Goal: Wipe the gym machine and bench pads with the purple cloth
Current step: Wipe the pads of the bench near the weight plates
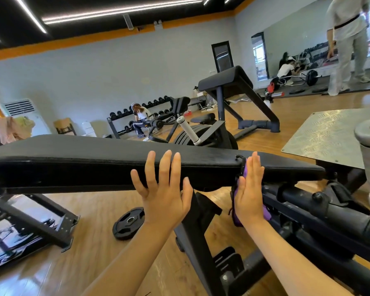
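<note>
Both hands up at the near edge of the long black padded bench pad [83, 154], which runs across the view at a slight tilt.

Left hand [161, 189]: fingers straight and spread, flat against the pad's front side, fingertips reaching the top edge. Grip relaxed, holds nothing.

Right hand [249, 193]: fingers straight and together, palm pressing the crumpled purple cloth [237, 212] onto the pad's side near its right end. Cloth is sandwiched between palm and pad; purple shows left of the fingers and below the heel of the hand. No curl or pinch, flat-palm press only.

Under the pad: black steel machine frame [192, 242], black bar and pivot hardware [329, 208] to the right.

Round black weight plate [128, 223] lies flat on the wooden floor [41, 278] below the left hand, apart from the frame.

Right side: metal tread plate platform [327, 135]. Behind: black angled curl bench [229, 82], dumbbell rack [137, 112] along the far wall, people in the background.
</note>
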